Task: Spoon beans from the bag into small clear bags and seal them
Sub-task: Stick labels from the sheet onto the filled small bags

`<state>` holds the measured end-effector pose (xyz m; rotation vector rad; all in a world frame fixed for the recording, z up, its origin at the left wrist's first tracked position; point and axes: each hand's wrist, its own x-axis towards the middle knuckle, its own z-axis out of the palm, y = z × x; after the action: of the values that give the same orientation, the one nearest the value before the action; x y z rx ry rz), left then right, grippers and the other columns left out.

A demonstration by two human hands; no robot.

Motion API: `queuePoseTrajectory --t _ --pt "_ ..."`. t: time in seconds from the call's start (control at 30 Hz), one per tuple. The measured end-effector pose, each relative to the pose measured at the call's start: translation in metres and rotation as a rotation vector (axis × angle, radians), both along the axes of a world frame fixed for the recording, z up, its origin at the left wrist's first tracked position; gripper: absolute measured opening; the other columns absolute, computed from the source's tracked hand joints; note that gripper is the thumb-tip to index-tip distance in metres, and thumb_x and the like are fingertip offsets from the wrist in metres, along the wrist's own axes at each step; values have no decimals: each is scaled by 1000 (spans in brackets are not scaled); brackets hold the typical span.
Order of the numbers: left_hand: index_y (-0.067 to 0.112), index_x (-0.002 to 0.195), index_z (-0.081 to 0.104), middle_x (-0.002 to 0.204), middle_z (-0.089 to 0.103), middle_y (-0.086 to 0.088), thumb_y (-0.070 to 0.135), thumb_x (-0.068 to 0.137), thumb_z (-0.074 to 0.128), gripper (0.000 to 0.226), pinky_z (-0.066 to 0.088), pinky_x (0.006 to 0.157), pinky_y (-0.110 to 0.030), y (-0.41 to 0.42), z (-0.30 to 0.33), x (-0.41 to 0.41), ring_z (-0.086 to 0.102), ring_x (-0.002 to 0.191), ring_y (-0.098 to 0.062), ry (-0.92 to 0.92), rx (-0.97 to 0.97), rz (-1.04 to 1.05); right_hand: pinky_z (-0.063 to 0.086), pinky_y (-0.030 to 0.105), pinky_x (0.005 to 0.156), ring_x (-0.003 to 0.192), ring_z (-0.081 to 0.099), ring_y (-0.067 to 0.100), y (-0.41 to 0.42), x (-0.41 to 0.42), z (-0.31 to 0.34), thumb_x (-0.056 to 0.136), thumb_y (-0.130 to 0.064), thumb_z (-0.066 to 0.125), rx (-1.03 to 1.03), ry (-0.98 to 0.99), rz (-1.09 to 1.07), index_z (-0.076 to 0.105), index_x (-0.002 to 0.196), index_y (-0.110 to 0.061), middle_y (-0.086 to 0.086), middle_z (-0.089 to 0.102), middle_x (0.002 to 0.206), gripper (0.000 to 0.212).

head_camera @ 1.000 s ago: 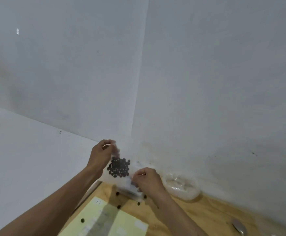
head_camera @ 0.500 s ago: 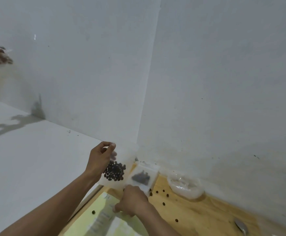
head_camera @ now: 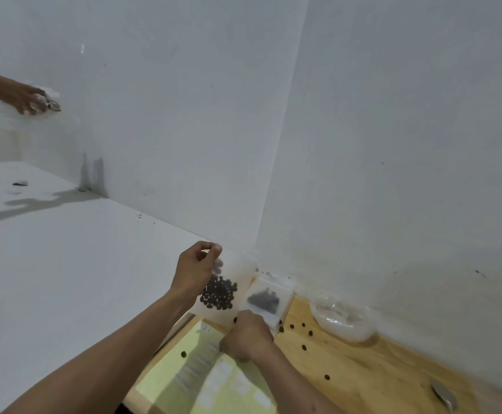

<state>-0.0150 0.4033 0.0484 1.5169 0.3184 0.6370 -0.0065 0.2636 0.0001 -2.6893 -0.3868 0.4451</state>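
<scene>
My left hand (head_camera: 196, 270) pinches the top edge of a small clear bag (head_camera: 221, 291) holding dark beans, lifted just above the wooden table (head_camera: 378, 375). My right hand (head_camera: 245, 339) is down on the table in a fist, beside the yellow-green bean bag (head_camera: 202, 375); whether it grips anything is unclear. Another small clear bag (head_camera: 266, 300) with beans leans in the wall corner. Several loose beans (head_camera: 304, 347) lie scattered on the wood. A metal spoon (head_camera: 443, 394) rests at the far right.
A crumpled clear plastic bag (head_camera: 343, 319) sits against the right wall. White walls meet in a corner just behind the bags. A white surface (head_camera: 49, 264) stretches to the left. Another person's hand (head_camera: 25, 98) reaches in at the far left.
My right hand let go of the small bag and dropped to the table by the yellow-green bag. The left hand kept holding the bag. The second bag and scattered beans came into view.
</scene>
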Motion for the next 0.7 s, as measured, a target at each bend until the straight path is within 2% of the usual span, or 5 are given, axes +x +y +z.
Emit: queuePoseTrajectory --t 0.1,0.2,0.43,0.57,0.7 --pt "16 97 70 80 74 -11 30 98 65 14 58 75 -41 1 -3 3 69 66 -21 1 0 -10 33 24 44 71 55 22 0 2 1 82 -15 75 -2 -27 -11 61 94 -13 5 61 91 18" --pt "14 98 69 80 73 -11 28 98 65 14 59 75 -42 -1 -5 5 68 68 -23 0 -6 -20 42 27 53 77 60 26 2 1 1 84 -13 73 -23 -56 -14 63 94 -12 8 67 98 14" --pt "13 99 69 81 73 -10 28 98 65 16 60 77 -44 -6 -7 5 68 66 -19 16 15 -31 46 25 54 76 67 25 -3 7 -1 82 -14 74 27 37 19 68 87 -9 7 69 86 9" --pt "12 101 69 79 72 -9 28 98 65 17 60 77 -43 -3 -7 2 68 65 -17 20 25 -11 31 23 43 53 44 15 -11 6 5 81 -10 68 66 74 2 48 63 -16 0 48 65 27" --pt "12 102 69 79 72 -8 28 98 64 17 58 75 -39 1 -7 1 68 63 -16 23 31 8 46 25 51 55 54 18 -10 0 7 84 -24 72 143 115 10 60 80 -12 3 60 73 17"
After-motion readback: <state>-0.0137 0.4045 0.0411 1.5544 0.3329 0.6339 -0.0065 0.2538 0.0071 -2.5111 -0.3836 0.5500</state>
